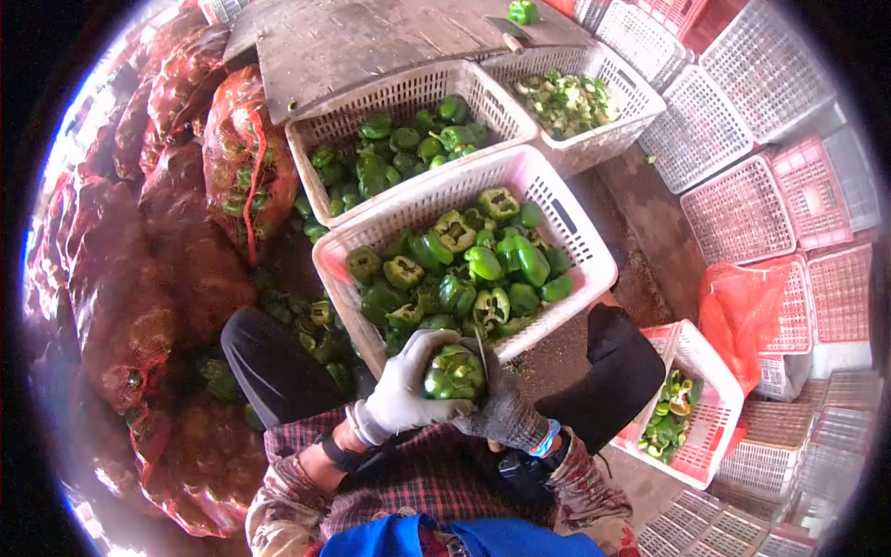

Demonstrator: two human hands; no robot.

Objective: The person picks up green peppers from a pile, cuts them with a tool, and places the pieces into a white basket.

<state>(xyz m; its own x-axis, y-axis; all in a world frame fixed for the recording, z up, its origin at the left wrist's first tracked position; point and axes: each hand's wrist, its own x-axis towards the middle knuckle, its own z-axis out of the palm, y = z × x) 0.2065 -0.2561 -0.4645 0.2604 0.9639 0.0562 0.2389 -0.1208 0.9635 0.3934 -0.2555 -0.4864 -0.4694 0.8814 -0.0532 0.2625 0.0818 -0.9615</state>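
Observation:
My left hand (405,388), in a white glove, is wrapped round a green bell pepper (456,374) above my lap. My right hand (506,408), in a dark grey glove, closes on a knife (480,346); its thin blade stands up along the pepper's right side. Most of the handle is hidden by the glove. Just beyond my hands is a white crate (589,283) holding green bell peppers, several of them cut open so that their pale insides show.
Behind stand a second crate of peppers (302,153) and a crate of pale trimmings (640,102), beside a wooden board (371,46) with another knife (506,28). Red mesh sacks (121,269) fill the left. Stacked crates (738,209) and a crate with pepper pieces (724,390) are right.

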